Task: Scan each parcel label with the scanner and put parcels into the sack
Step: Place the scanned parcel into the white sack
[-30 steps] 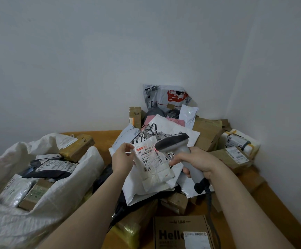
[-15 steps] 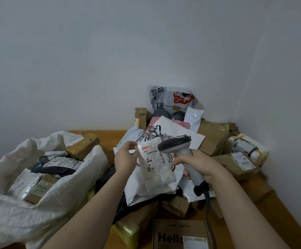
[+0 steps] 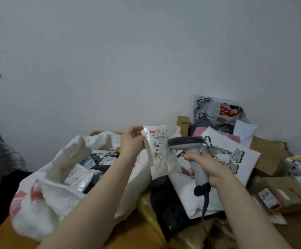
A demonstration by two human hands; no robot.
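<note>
A small white parcel (image 3: 161, 159) is held up by the left hand (image 3: 131, 141). It is pinched at its upper left edge between thumb and curled fingers, so that its label (image 3: 157, 139) faces the camera and is offered to the scanner (image 3: 186, 141). The scanner is gripped by the right hand (image 3: 206, 167), whose fingers are closed round the handle. Its head is brought in at three o'clock of the parcel and aimed leftward at the barcode; whether it touches the wrapper cannot be told. A cable (image 3: 205, 203) hangs from the handle's base toward six o'clock.

The sack (image 3: 38, 203) lies open at eight o'clock of the held parcel, on the table (image 3: 133, 230), with several parcels already inside. Its mouth is judged to be kept close so that a scanned piece can be dropped in with a short leftward move. A pile of parcels (image 3: 264, 159) is heaped from two to four o'clock, presumably awaiting the scanner. The scanning step is judged to be in hand, and this parcel is not yet in the sack.
</note>
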